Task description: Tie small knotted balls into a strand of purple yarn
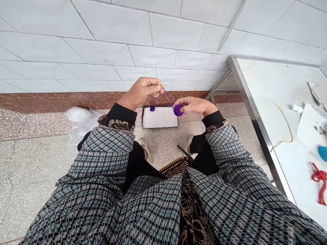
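Observation:
My left hand is raised in front of me, its fingers pinched on a thin purple yarn strand. A short end with a small purple knot hangs below that hand. The strand runs down to the right to a small round purple crocheted piece, which my right hand grips between thumb and fingers. Both hands are held over the floor, above my knees, about a hand's width apart.
A white box lies on the floor by the tiled wall. A crumpled clear plastic bag sits at left. A woven chair edge shows between my legs. At right, a white table holds yellow cord, red yarn, scissors.

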{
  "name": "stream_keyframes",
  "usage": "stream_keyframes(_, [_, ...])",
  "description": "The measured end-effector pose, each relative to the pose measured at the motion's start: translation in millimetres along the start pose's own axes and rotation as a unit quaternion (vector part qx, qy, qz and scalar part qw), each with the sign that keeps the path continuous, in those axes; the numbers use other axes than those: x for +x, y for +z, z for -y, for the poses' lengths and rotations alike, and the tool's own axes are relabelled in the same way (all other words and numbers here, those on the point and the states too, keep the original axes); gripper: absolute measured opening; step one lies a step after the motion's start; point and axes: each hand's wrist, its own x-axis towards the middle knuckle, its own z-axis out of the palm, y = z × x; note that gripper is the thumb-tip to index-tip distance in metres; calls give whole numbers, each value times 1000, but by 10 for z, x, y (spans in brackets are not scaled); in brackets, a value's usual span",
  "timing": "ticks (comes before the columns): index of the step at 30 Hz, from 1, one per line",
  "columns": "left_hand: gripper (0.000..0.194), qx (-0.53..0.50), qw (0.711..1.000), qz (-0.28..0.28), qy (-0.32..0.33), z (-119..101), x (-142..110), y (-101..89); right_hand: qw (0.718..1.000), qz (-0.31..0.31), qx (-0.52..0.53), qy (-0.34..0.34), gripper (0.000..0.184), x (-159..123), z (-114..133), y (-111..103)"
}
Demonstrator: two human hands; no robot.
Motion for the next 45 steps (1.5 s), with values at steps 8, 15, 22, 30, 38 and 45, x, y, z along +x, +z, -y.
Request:
stream_keyframes(8, [27,16,965,-261,17,101,147,-193,990,40,86,-106,36,-89,-49,-17])
stream_keyframes(15, [16,175,978,71,-93,176,59,245,912,-235,207,-264,60,-16,-50,-133])
stream_keyframes(22, [17,124,975,178,-52,-15,0,270,987,-156,17,-26,35,144,-175,-37])
stream_keyframes(30, [23,34,994,80,-69,119,32,88,922,-193,191,-275,57,-38,-88,-133])
stream_keyframes(38, [23,147,957,244,-51,27,-16,338,910,-358,116,-174,50,139,-70,-100])
stream_keyframes(45, [20,116,988,87,-47,34,-14,122,992,15,74,-97,47,70,-132,43])
